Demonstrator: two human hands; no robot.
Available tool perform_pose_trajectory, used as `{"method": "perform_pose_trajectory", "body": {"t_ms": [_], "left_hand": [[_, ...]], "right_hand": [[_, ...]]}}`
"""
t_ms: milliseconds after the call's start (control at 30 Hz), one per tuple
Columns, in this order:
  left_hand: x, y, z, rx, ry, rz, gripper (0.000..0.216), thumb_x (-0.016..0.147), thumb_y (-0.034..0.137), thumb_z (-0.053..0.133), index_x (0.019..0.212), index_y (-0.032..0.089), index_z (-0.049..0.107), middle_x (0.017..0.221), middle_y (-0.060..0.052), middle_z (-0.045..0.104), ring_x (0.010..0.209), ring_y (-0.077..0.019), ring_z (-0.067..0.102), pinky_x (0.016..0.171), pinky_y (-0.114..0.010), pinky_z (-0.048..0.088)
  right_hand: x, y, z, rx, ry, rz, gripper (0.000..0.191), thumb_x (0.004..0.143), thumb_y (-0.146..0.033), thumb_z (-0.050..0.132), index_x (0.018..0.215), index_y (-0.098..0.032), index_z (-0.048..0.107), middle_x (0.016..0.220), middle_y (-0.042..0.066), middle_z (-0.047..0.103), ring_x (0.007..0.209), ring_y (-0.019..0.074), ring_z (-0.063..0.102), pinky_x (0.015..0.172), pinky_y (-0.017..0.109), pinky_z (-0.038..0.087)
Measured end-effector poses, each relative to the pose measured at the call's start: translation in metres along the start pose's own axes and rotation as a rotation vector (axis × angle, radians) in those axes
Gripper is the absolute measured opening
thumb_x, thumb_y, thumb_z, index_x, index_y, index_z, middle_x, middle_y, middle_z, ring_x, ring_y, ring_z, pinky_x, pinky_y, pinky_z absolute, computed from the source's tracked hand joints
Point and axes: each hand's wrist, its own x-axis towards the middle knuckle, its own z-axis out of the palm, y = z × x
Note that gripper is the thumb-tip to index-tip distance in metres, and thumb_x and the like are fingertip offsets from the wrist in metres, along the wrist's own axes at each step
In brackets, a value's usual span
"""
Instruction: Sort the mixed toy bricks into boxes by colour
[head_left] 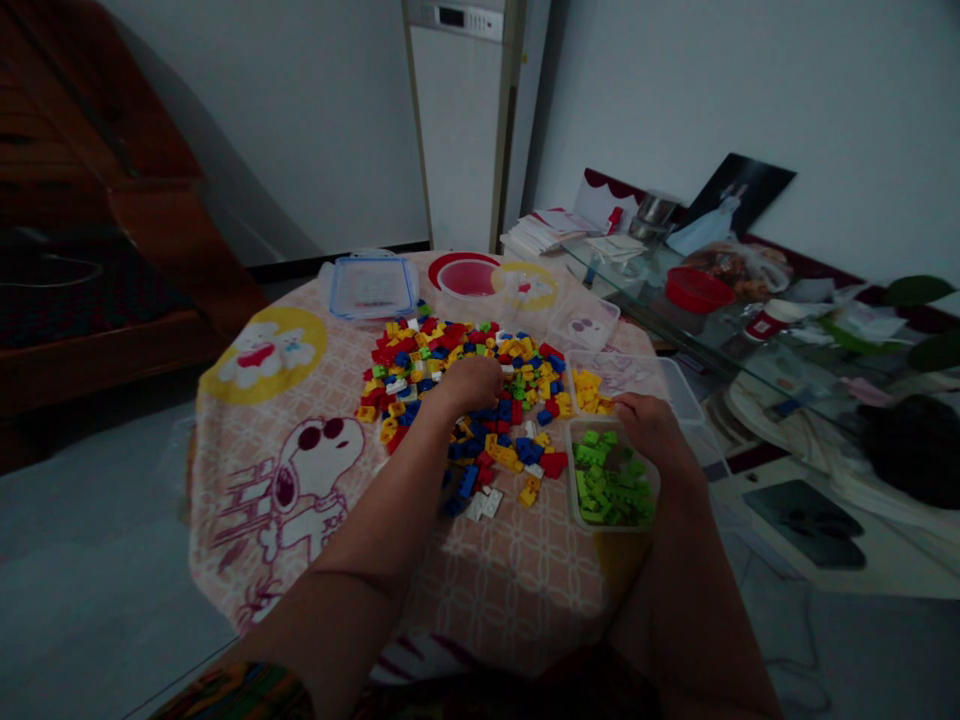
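Note:
A heap of small red, yellow, blue, green and white bricks (pixel 420 365) lies on a round table under a cartoon-print cloth (pixel 300 470). My left hand (pixel 472 385) rests on the heap with its fingers curled down among the bricks; what they hold is hidden. My right hand (pixel 651 425) sits at the far rim of a clear tub of green bricks (pixel 609 490), fingers bent over its edge. Just beyond it stands a clear tub with yellow bricks (pixel 592 390).
More clear tubs and lids stand at the table's far side: a blue-rimmed lid (pixel 373 286), a red-rimmed bowl (pixel 469 277), a small tub (pixel 583 322). A cluttered glass table (pixel 750 330) is on the right. A dark wooden bench (pixel 97 230) is on the left.

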Motion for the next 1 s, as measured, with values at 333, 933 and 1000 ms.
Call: {"method": "perform_pose_trajectory", "body": {"t_ms": [333, 933, 1000], "left_hand": [[-0.005, 0.000, -0.006, -0.045, 0.078, -0.011, 0.023, 0.079, 0.021, 0.065, 0.096, 0.020, 0.081, 0.098, -0.010, 0.079, 0.098, -0.0247, 0.072, 0.083, -0.029, 0.054], [0.041, 0.074, 0.044, -1.315, 0.378, 0.420, 0.035, 0.080, 0.009, 0.061, 0.115, 0.011, 0.068, 0.109, -0.013, 0.077, 0.098, -0.0191, 0.074, 0.086, -0.032, 0.060], [0.041, 0.074, 0.044, -1.209, 0.425, 0.422, 0.037, 0.081, 0.008, 0.060, 0.118, 0.012, 0.069, 0.114, -0.012, 0.076, 0.103, -0.0196, 0.073, 0.092, -0.034, 0.059]], "right_hand": [[0.002, 0.002, 0.001, -0.007, -0.007, -0.005, 0.035, 0.097, -0.020, 0.040, 0.090, -0.017, 0.075, 0.093, 0.013, 0.077, 0.087, 0.0231, 0.067, 0.081, 0.030, 0.043], [0.002, 0.002, 0.002, 0.043, 0.016, -0.003, 0.033, 0.095, -0.021, 0.042, 0.088, -0.018, 0.074, 0.090, 0.013, 0.077, 0.085, 0.0238, 0.067, 0.080, 0.032, 0.044], [0.001, 0.001, 0.001, 0.039, 0.012, 0.006, 0.034, 0.095, -0.021, 0.041, 0.088, -0.018, 0.074, 0.091, 0.013, 0.077, 0.085, 0.0232, 0.067, 0.079, 0.031, 0.043]]}}
